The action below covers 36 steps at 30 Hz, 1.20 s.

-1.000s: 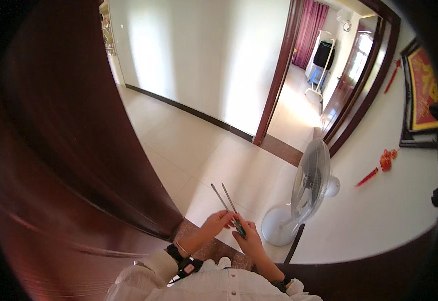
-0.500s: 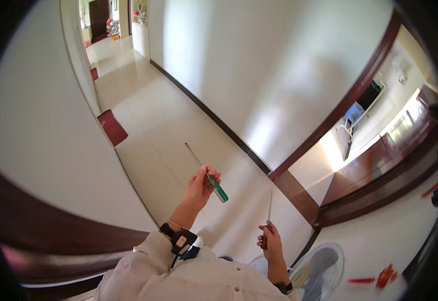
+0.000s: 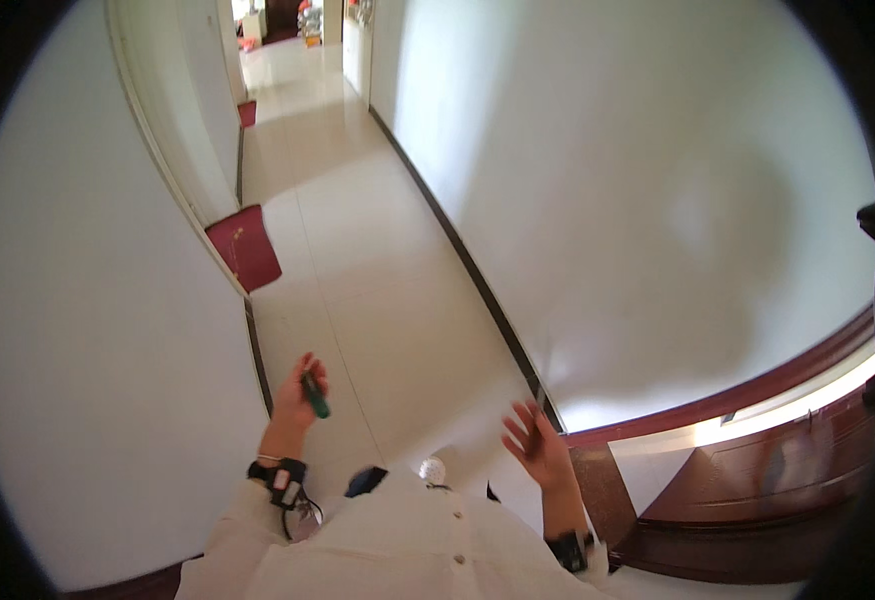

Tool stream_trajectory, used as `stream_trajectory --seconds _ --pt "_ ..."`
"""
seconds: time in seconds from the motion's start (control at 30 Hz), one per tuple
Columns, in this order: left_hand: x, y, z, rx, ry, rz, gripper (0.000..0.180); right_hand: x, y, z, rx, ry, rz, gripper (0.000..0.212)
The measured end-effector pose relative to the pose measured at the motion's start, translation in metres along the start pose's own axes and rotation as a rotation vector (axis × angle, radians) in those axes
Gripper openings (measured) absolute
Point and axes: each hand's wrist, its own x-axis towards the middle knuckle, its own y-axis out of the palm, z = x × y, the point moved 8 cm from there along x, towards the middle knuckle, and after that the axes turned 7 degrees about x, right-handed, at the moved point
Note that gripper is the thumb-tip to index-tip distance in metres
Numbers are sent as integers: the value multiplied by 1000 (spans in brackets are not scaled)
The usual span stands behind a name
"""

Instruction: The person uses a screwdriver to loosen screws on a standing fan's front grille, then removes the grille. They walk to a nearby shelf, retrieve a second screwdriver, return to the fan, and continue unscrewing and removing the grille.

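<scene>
My left hand [image 3: 295,396], low and left of the middle, is closed around a screwdriver [image 3: 314,396] with a green handle. Its handle end points down toward me, and the blade hardly shows now. To the right, my right hand [image 3: 547,468] has a second screwdriver [image 3: 534,438] against its palm and thumb. That one's handle looks dark, and its thin shaft is a blurred streak pointing up. Some fingers of this hand are spread away from the handle. Both hands are held apart above the floor, each with a black band on its wrist.
A pale tiled corridor floor [image 3: 377,290] stretches ahead between white walls. A dark red mat [image 3: 245,248] lies by the left doorway, with a smaller red mat [image 3: 247,113] farther along. At the lower right, a brown threshold [image 3: 602,490] adjoins a dark red wooden door [image 3: 757,480].
The view has swung right and now faces more along the corridor. Both hands still hold their screwdrivers; the left has moved left and its fingers point more upward. The fan has left the view.
</scene>
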Motion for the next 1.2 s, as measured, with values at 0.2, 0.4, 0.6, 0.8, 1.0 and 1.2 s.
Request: stream_trajectory --seconds 0.2,0.4,0.6,0.8,1.0,1.2 --pt "14 -63 -65 -98 209 -236 24 186 191 -9 -61 366 482 41" --pt "87 -97 -147 -140 300 -379 26 346 301 -53 -69 577 559 41" --pt "231 -13 -244 80 291 -306 29 492 345 -30 -112 639 448 33" --pt "390 76 -370 101 245 -251 33 643 358 29 5 452 186 35" --pt "490 113 -521 -189 457 -225 29 817 448 37 111 497 51 36" --pt "526 123 -627 -340 716 -278 28 959 711 -50 -509 752 483 29"
